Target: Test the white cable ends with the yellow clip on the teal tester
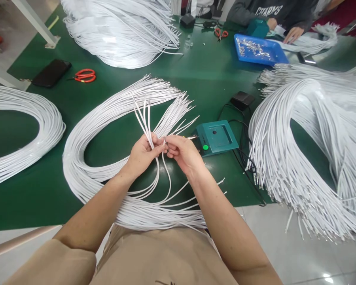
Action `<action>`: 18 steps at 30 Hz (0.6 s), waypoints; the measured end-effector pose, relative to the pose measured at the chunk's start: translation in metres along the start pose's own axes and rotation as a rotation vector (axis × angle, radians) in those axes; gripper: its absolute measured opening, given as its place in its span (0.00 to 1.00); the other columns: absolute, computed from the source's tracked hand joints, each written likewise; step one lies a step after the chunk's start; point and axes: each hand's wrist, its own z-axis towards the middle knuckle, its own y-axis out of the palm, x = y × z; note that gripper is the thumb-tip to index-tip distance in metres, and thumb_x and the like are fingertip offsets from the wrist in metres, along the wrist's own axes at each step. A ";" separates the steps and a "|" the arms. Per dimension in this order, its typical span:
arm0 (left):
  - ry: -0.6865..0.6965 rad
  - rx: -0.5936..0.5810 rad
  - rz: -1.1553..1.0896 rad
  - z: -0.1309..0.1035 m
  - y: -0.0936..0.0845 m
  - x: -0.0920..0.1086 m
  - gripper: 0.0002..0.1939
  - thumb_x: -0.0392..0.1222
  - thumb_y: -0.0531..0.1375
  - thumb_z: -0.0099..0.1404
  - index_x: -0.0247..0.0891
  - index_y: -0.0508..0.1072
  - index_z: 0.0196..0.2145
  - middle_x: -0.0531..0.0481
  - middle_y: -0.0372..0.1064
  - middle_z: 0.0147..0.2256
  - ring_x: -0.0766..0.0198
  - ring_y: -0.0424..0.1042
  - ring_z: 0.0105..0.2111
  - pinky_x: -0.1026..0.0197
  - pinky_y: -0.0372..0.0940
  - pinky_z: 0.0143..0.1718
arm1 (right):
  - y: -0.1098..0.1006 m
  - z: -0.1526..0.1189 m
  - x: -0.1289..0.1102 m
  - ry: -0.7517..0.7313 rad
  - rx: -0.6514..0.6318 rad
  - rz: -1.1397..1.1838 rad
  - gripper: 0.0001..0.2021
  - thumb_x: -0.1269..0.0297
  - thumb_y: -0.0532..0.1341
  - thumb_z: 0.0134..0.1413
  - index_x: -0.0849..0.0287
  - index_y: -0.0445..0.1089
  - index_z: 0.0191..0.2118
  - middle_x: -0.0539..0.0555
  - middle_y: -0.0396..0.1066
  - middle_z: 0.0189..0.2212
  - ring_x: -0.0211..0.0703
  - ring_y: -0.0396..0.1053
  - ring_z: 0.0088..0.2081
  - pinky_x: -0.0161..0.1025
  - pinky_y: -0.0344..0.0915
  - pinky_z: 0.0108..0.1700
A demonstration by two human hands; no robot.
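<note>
Several white cables point(148, 122) stand up out of my left hand point(145, 152), which is closed around them near their ends. My right hand point(180, 152) pinches the end of a single white cable point(167, 174) close to my left thumb; the fingers partly hide that tip. Under and around both hands lies a large looped bundle of white cables point(77, 158), its near strands running along the table edge by my body. Just right of my right hand sits a small teal machine point(222, 136) with a green button and a metal tip pointing towards my hands.
More cable bundles lie at the left point(52, 122), the back point(118, 35) and the right point(273, 126), the right one hanging over the table edge. Red-handled scissors point(85, 75), a black phone point(52, 73) and a blue tray point(255, 49) of small metal parts lie farther back. A co-worker's hands point(293, 35) work beyond.
</note>
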 end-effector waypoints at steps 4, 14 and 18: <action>0.023 -0.066 0.060 -0.001 0.002 0.001 0.18 0.42 0.66 0.55 0.40 0.57 0.30 0.54 0.72 0.29 0.66 0.72 0.30 0.64 0.62 0.31 | 0.002 0.004 -0.009 -0.034 0.018 -0.150 0.11 0.57 0.63 0.45 0.60 0.70 0.23 0.42 0.49 0.14 0.30 0.50 0.18 0.33 0.50 0.23; 0.047 -0.069 0.124 -0.003 0.001 0.000 0.15 0.39 0.64 0.57 0.40 0.57 0.30 0.54 0.71 0.29 0.65 0.74 0.30 0.62 0.65 0.33 | 0.005 0.009 -0.016 0.036 -0.117 -0.201 0.12 0.60 0.65 0.45 0.61 0.66 0.20 0.44 0.57 0.14 0.30 0.56 0.18 0.33 0.50 0.22; 0.017 -0.033 0.135 -0.004 0.001 0.001 0.16 0.39 0.65 0.55 0.40 0.58 0.30 0.55 0.69 0.30 0.67 0.72 0.29 0.63 0.65 0.33 | -0.003 0.008 -0.012 0.079 -0.157 -0.120 0.18 0.56 0.67 0.46 0.60 0.61 0.17 0.43 0.55 0.14 0.30 0.53 0.19 0.33 0.51 0.24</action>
